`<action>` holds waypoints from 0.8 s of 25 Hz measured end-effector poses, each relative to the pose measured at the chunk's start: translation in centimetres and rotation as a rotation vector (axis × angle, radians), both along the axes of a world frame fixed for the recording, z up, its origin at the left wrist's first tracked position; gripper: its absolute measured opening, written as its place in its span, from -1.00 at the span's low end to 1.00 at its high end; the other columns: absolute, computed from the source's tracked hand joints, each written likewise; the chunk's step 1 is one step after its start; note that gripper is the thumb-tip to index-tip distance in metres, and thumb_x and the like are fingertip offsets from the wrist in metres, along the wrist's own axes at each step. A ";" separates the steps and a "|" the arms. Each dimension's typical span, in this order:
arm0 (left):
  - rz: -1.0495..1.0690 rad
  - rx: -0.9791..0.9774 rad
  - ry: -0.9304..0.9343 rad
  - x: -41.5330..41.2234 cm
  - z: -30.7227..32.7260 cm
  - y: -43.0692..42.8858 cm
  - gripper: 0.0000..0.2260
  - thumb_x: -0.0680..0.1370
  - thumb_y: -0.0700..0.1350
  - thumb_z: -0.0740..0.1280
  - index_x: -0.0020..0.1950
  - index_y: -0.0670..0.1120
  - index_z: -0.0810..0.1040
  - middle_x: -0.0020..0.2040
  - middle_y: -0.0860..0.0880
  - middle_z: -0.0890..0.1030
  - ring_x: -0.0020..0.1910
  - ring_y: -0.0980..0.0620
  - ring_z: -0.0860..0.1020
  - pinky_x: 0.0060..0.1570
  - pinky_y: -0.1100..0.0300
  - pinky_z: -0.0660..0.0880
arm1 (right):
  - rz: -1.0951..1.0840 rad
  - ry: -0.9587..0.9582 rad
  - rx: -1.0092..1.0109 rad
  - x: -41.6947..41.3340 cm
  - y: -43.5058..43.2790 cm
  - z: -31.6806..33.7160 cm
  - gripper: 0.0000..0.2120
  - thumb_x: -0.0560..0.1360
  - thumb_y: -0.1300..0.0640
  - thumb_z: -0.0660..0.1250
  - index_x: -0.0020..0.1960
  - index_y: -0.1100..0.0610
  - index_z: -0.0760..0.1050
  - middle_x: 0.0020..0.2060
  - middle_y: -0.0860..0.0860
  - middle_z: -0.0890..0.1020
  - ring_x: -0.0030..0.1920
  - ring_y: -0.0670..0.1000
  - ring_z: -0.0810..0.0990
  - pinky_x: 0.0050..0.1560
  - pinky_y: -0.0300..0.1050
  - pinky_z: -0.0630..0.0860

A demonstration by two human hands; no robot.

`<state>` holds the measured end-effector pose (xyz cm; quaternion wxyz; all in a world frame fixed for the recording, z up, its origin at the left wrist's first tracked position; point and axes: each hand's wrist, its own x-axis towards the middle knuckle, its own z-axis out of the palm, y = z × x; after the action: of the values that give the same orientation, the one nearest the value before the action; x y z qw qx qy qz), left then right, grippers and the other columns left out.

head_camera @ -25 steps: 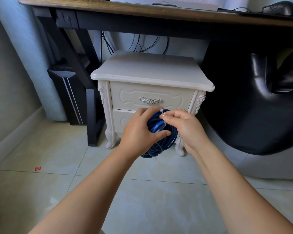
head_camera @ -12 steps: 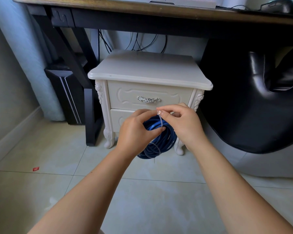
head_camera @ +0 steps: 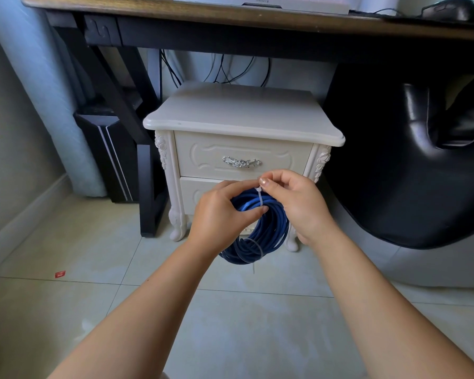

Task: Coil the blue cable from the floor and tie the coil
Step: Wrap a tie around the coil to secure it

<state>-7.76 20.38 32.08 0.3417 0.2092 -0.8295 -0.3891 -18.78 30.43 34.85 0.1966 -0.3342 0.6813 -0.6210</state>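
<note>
Your left hand grips the top of the blue cable, which is coiled and held above the floor in front of the white nightstand under the desk. Your right hand pinches a white zip tie wrapped over the coil's top, beside your left thumb. A second zip tie circles the coil's lower part, tail hanging down.
</note>
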 end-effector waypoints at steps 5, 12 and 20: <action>0.008 0.056 -0.026 0.2 0.1 -0.4 -0.62 0.38 0.05 0.53 0.17 0.25 0.60 0.02 0.17 0.65 0.02 0.29 0.58 0.10 0.27 0.53 | 0.055 -0.043 -0.059 0.3 -0.1 -0.2 -0.88 0.55 0.20 0.36 -0.12 0.04 0.61 -0.18 0.01 0.68 -0.08 0.00 0.64 0.12 0.05 0.56; 0.012 0.180 -0.020 0.5 0.7 -0.3 -0.69 0.39 -0.01 0.55 0.11 0.17 0.65 -0.15 0.32 0.63 -0.10 0.43 0.56 -0.09 0.54 0.45 | 0.096 -0.059 -0.073 0.4 -0.4 -0.4 -0.89 0.56 0.20 0.34 -0.12 0.07 0.60 -0.19 0.00 0.68 -0.11 0.00 0.64 0.10 0.05 0.57; 0.053 0.456 0.079 0.3 0.9 -1.4 -0.68 0.37 -0.05 0.58 0.08 0.14 0.64 -0.08 0.20 0.67 -0.10 0.30 0.63 -0.02 0.34 0.55 | 0.034 -0.038 0.205 -2.2 0.3 -2.1 -0.49 0.49 -0.13 0.40 0.40 -0.28 0.32 0.31 -0.12 0.48 0.30 -0.13 0.46 0.15 -0.22 0.40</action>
<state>-7.45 19.00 32.96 0.3280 0.2874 -0.7001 -0.5653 -20.99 30.75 32.79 0.2530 -0.3122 0.7315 -0.5509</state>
